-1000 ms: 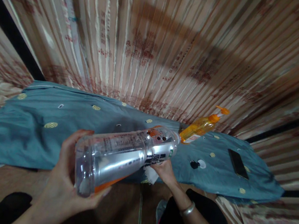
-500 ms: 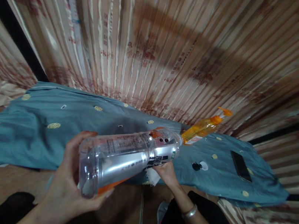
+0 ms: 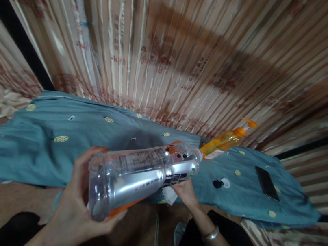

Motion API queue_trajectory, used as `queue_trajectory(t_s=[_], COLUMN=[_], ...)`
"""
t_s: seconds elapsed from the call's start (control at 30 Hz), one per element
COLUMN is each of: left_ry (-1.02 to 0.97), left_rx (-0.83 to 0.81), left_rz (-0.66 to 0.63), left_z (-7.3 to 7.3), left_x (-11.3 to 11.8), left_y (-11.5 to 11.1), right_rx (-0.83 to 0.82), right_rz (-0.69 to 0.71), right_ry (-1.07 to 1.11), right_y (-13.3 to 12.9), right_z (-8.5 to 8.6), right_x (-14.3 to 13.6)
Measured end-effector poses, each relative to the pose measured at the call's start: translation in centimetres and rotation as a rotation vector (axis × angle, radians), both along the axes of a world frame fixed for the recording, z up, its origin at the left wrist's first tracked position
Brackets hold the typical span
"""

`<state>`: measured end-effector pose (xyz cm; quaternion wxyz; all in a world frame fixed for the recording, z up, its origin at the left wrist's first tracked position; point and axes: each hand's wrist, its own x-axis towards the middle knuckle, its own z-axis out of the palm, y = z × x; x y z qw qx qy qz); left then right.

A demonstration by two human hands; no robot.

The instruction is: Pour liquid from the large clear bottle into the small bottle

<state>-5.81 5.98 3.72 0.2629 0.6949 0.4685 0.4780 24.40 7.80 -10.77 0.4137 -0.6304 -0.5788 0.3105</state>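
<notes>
A large clear plastic bottle [image 3: 140, 177] with a silver and orange label lies tilted across the middle of the view, its base toward the lower left. My left hand [image 3: 79, 196] is wrapped round the base end. Behind the bottle's other end is my right hand [image 3: 186, 193], its fingers mostly hidden. A piece of white tissue [image 3: 169, 196] hangs beside the right hand, under the bottle. Just past the bottle's far end stands an orange pump bottle [image 3: 222, 143] on the teal cloth [image 3: 89, 128].
On the cloth's right part lie a dark phone [image 3: 266, 183] and a small black and white round item [image 3: 221, 183]. Pleated patterned curtains [image 3: 161, 57] rise behind. My knees and a shoe [image 3: 177, 240] show below.
The whole view has shifted slightly, so everything sits a little further right. Both hands keep about the same place on the bottle.
</notes>
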Motion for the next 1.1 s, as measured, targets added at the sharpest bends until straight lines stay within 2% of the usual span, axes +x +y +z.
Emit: queue_trajectory(t_s=[0.03, 0.2, 0.4, 0.5, 0.77, 0.97, 1.1], left_ry=[0.024, -0.06, -0.109, -0.136, -0.099, -0.097, -0.1], left_rx=[0.042, 0.053, -0.109, -0.141, -0.114, -0.109, -0.109], left_rz=[-0.032, 0.035, 0.083, 0.086, 0.092, 0.088, 0.099], left_z=[-0.2, -1.0, 0.1, 0.6, 0.2, 0.5, 0.5], left_x=[-0.1, 0.0, 0.9, 1.1, 0.9, 1.0, 1.0], left_y=[0.1, 0.3, -0.5, -0.7, -0.7, -0.8, -0.7], right_rx=[-0.005, -0.013, -0.039, -0.06, -0.037, -0.042, -0.031], right_rz=[-0.003, -0.018, -0.039, -0.043, -0.062, -0.078, -0.051], right_ry=[-0.002, -0.001, 0.028, 0.033, 0.032, 0.047, 0.051], right_y=[0.0, -0.1, -0.2, -0.2, -0.2, -0.1, -0.2], right_z=[0.0, -0.1, 0.3, 0.5, 0.4, 0.3, 0.2], right_x=[0.0, -0.1, -0.3, -0.4, -0.4, -0.5, -0.4])
